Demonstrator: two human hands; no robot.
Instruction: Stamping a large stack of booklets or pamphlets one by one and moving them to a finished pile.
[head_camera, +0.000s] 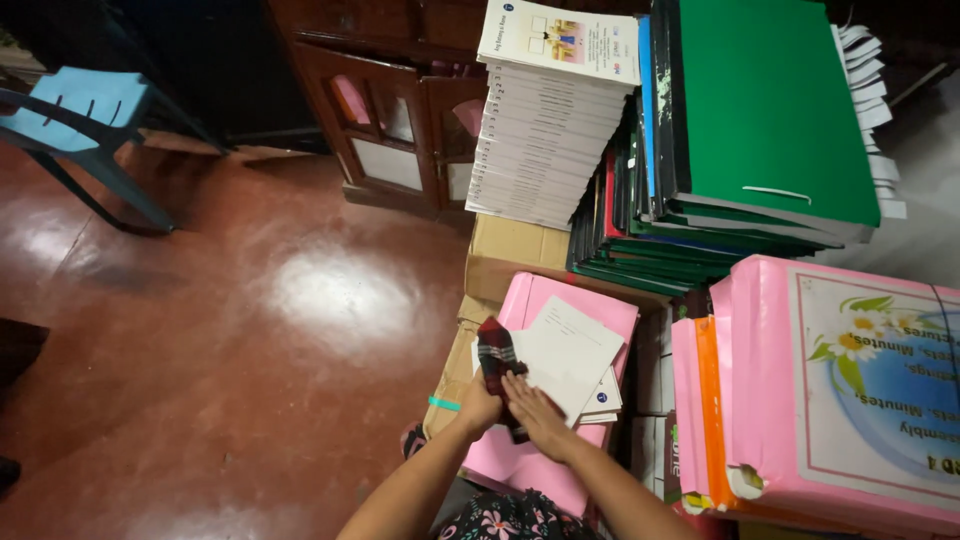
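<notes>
Hands at lower centre of the frame, seen from above. The left hand (480, 405) is closed around a dark red checked cloth (497, 362), whose free end stands up and away from the fist toward the upper part of the frame. The right hand (535, 410) lies open, palm down and fingers spread, beside the left hand; its fingertips rest on the lower edge of a white sheet (570, 355). The sheet sits askew on a few more white papers, and all of these lie on a pink folder (520, 465) at centre bottom. The cloth touches the left edge of the papers. Under the folder is a brown cardboard box (505, 250); a strip of teal tape (444, 403) crosses its left flap, just left of the left hand.

Upper centre: a tall stack of white booklets (545, 130), the top cover carrying a small picture. Just right of it, a leaning stack of green binders (760, 110) with blue and red ones among them, white page edges showing at the far right. Lower right: a thick pink box file (810, 400) with a flower label and an orange strip down its left face.

Left half: a glossy red-brown floor (230, 330) with a bright reflection. Upper left: a blue chair (85, 110). Top centre: a dark wooden cabinet (390, 100) with glazed doors, behind the booklets.
</notes>
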